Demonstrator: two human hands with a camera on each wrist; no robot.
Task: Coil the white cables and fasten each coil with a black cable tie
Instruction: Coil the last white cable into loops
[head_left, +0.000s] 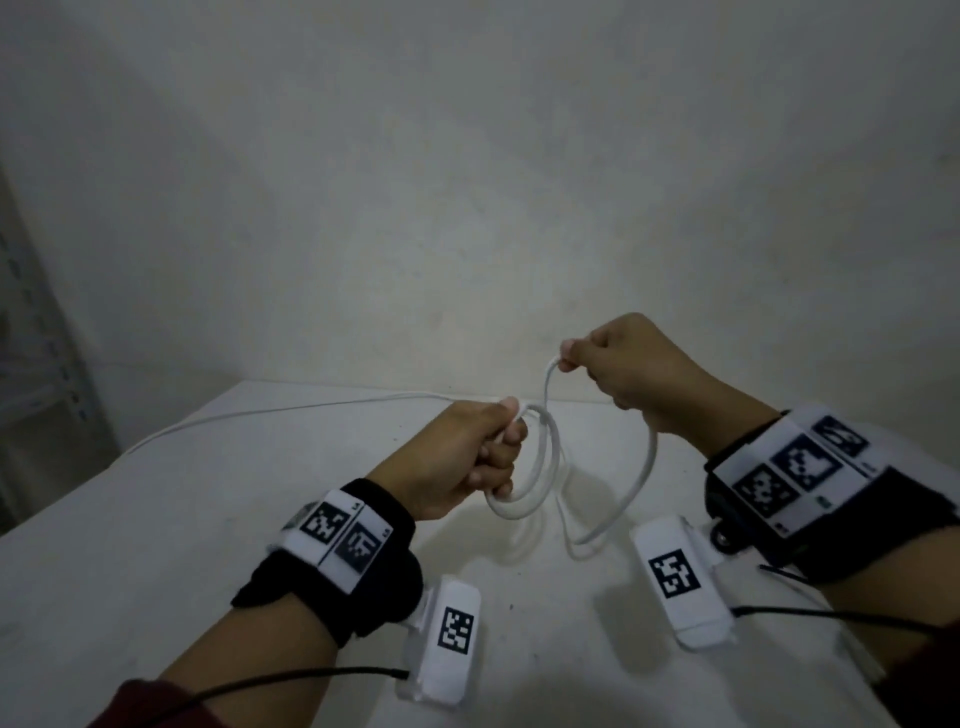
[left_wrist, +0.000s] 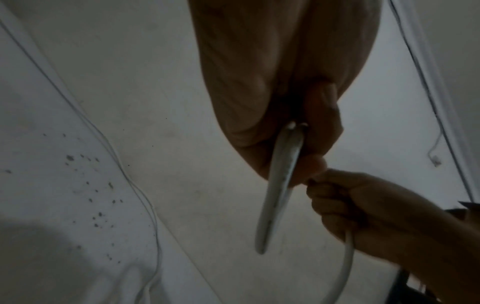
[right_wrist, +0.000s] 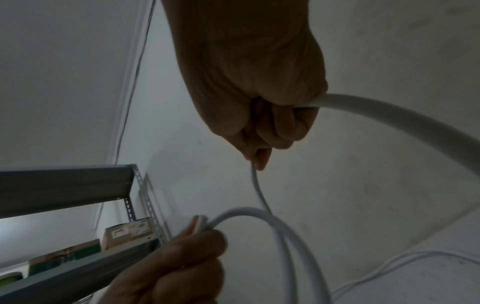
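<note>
Above the desk (head_left: 260, 493), the left hand (head_left: 467, 457) clamps the cable (head_left: 545, 467) loops so they stay stacked; the right hand (head_left: 634, 369), beside it, pinches the next length to feed another turn.

Inside the left hand (head_left: 470, 457), the white cable (head_left: 545, 467) vanishes where the loops gather. The right hand (head_left: 639, 374) hides its own stretch. Beyond the left hand, the cable's far end possibly drops past the table (head_left: 208, 519) edge.
</note>
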